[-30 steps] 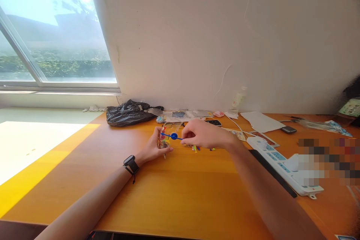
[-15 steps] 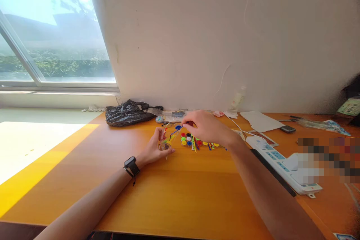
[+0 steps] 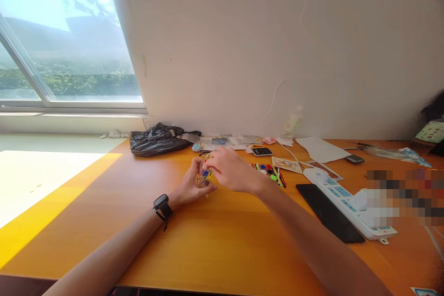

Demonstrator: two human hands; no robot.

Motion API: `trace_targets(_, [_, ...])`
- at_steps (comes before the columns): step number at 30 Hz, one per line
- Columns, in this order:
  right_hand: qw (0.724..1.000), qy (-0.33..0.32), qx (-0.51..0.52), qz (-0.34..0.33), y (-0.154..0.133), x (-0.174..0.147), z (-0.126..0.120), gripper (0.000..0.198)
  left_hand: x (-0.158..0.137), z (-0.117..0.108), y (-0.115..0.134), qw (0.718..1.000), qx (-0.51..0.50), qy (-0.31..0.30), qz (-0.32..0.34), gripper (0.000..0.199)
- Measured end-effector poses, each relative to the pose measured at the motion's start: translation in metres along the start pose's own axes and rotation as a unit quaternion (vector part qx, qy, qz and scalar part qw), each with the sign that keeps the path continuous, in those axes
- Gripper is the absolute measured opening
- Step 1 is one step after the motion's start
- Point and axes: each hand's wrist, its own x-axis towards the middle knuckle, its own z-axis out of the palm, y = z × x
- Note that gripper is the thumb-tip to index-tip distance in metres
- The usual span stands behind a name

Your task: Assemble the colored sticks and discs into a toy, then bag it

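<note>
My left hand is wrapped round a small clear plastic container, keeping it on the wooden table. Blue and yellow pieces show through its wall. Over the container's right side is my right hand, its fingers bent together at the top. Whatever those fingertips hold is hidden behind the hand. To the right of this hand lie several small coloured round caps and thin plastic sticks, partly covered by my wrist.
A black plastic bag lies at the back left. On the right are a dark phone-like slab, a white power strip, a printed card and a small black device. White paper lies near the wall.
My right hand has moved left and down to the container, and the blue stick it held is out of sight. My left hand stays round the container.
</note>
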Motion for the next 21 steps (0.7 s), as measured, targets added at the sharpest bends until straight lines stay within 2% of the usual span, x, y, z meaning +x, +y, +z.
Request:
trace_targets(5, [0.997,0.071,-0.001,0.017,0.004,0.0,0.006,0.028,0.002,0.003,-0.003,1.0,-0.023,0.015,-0.007,0.061])
trace_targets(10, [0.998,0.057,0.021,0.028,0.014,-0.001,0.008,0.015,0.004,0.003,-0.005,0.995,-0.091,0.017,-0.039,0.06])
trace_targets(16, [0.979,0.12,0.16,0.037,0.036,-0.002,0.009,0.012,0.009,-0.005,0.008,0.988,-0.145,0.003,-0.056,0.045])
trace_targets(20, [0.949,0.09,0.295,0.071,0.047,-0.008,0.015,0.008,0.009,-0.003,0.026,0.985,-0.144,0.011,-0.092,0.039])
trace_targets(21, [0.935,0.094,0.332,0.083,0.048,-0.011,0.019,0.016,0.008,-0.001,0.029,0.986,-0.141,0.009,-0.094,0.038])
